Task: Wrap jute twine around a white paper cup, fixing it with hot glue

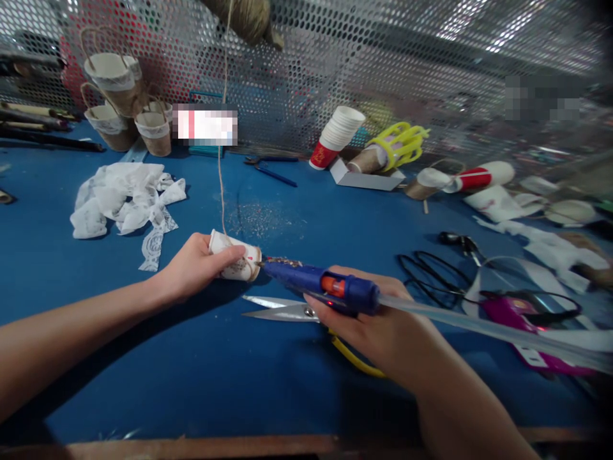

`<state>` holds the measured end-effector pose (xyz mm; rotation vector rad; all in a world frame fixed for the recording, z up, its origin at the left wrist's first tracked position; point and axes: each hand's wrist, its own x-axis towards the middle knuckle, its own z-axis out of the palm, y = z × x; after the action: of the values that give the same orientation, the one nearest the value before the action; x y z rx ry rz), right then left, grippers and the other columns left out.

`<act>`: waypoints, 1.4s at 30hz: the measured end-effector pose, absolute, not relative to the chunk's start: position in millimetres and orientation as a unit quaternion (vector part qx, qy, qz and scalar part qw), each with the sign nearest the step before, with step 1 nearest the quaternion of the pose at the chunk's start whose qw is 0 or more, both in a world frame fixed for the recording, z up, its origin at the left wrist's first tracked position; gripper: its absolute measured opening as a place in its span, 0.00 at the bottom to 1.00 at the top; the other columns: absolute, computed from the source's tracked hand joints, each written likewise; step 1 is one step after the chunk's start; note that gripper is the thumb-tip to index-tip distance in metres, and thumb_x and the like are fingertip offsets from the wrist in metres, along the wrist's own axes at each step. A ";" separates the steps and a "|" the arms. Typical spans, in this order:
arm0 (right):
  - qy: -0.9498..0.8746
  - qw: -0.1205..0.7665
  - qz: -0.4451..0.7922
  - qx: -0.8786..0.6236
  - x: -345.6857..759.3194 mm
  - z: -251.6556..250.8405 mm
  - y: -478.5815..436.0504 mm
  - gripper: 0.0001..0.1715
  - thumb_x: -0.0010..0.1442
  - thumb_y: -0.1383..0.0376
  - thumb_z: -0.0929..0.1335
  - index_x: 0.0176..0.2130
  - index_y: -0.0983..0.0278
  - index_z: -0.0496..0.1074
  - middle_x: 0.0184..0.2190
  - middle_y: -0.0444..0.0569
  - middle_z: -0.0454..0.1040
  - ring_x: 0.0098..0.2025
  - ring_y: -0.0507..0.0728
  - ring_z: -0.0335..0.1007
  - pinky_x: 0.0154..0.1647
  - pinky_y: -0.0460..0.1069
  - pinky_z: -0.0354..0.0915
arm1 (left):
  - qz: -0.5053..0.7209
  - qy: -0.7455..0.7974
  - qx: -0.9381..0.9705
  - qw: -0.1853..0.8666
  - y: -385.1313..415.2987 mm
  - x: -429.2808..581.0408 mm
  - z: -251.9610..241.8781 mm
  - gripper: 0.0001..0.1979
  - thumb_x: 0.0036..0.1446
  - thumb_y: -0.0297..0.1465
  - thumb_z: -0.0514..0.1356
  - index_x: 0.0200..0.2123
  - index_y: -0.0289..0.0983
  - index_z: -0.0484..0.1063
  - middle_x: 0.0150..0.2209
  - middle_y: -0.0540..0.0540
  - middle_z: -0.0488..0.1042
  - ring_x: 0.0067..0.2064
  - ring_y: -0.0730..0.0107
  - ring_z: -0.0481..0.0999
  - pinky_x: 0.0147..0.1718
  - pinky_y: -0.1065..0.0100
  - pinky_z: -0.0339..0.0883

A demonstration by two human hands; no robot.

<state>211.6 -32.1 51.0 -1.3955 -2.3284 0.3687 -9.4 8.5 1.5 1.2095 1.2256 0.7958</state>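
My left hand [198,265] is closed around a white paper cup [225,246] that lies tipped on its side, its base toward the right. A strand of twine [221,185] runs down from a spool [246,19] above to the cup, under my thumb. In my right hand [378,326] is a blue hot glue gun [320,281], with a long clear glue stick [469,322] out of its back. Its nozzle is at the cup's base edge; whether they touch I cannot tell. Open scissors [287,310] with yellow handles lie beneath the gun.
White lace [119,198] is heaped at left, before twine-handled cups [112,76]. Pliers [272,169], stacked paper cups [338,134] and a small white box [366,179] stand along the mesh panel. A black cable [421,275] and a magenta device [512,319] lie at right.
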 end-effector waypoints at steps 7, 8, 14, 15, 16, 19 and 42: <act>-0.841 0.191 0.140 -0.487 212.8 48.2 -33.9 0.12 0.52 0.67 0.65 0.21 0.62 0.57 0.19 0.40 0.62 0.20 0.47 0.57 0.21 0.44 0.57 | 0.362 0.518 0.479 0.609 10.2 -8.5 0.6 0.12 0.46 0.36 0.60 0.25 0.31 0.74 0.25 0.44 0.77 0.26 0.69 0.74 0.29 0.69 0.66; -0.841 0.189 0.138 -0.487 213.2 48.4 -34.1 0.11 0.52 0.67 0.65 0.22 0.62 0.57 0.19 0.40 0.62 0.20 0.48 0.58 0.22 0.44 0.57 | 0.360 0.519 0.482 0.606 10.2 -8.6 0.6 0.12 0.46 0.37 0.60 0.25 0.31 0.74 0.25 0.44 0.77 0.27 0.69 0.74 0.28 0.69 0.66; -0.835 0.212 0.127 -0.492 213.3 47.3 -31.5 0.08 0.52 0.69 0.65 0.25 0.61 0.60 0.21 0.40 0.65 0.22 0.48 0.61 0.23 0.44 0.58 | 0.358 0.526 0.504 0.584 9.0 -9.7 0.4 0.13 0.46 0.37 0.60 0.27 0.31 0.74 0.26 0.43 0.77 0.29 0.65 0.75 0.27 0.69 0.67; -0.833 0.218 0.124 -0.494 213.0 46.9 -30.9 0.08 0.51 0.69 0.65 0.24 0.61 0.60 0.21 0.40 0.65 0.22 0.48 0.61 0.23 0.44 0.58 | 0.357 0.527 0.505 0.583 8.9 -9.7 0.4 0.13 0.45 0.37 0.60 0.27 0.31 0.74 0.26 0.43 0.77 0.29 0.65 0.75 0.27 0.69 0.67; -0.831 0.219 0.124 -0.496 212.7 46.7 -30.5 0.08 0.51 0.69 0.65 0.24 0.61 0.59 0.21 0.40 0.65 0.22 0.49 0.61 0.23 0.44 0.58 | 0.356 0.528 0.504 0.583 8.9 -9.5 0.5 0.13 0.45 0.37 0.60 0.27 0.31 0.74 0.26 0.43 0.77 0.29 0.65 0.75 0.27 0.69 0.67; -0.831 0.214 0.132 -0.497 212.0 47.1 -31.2 0.09 0.52 0.68 0.64 0.23 0.61 0.59 0.20 0.40 0.65 0.22 0.49 0.61 0.23 0.45 0.58 | 0.358 0.531 0.493 0.589 9.4 -8.5 1.4 0.13 0.45 0.37 0.61 0.26 0.31 0.74 0.26 0.43 0.77 0.29 0.65 0.75 0.27 0.69 0.67; -0.830 0.210 0.124 -0.501 212.4 49.6 -30.7 0.06 0.51 0.69 0.64 0.25 0.61 0.62 0.21 0.42 0.67 0.22 0.51 0.64 0.23 0.46 0.61 | 0.346 0.524 0.541 0.560 6.7 -10.0 0.6 0.14 0.47 0.37 0.59 0.28 0.31 0.74 0.29 0.42 0.78 0.31 0.65 0.76 0.29 0.70 0.68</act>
<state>212.4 -30.7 49.6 -1.3939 -2.3084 0.3445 -10.0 6.7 0.6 1.2746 1.2346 0.8150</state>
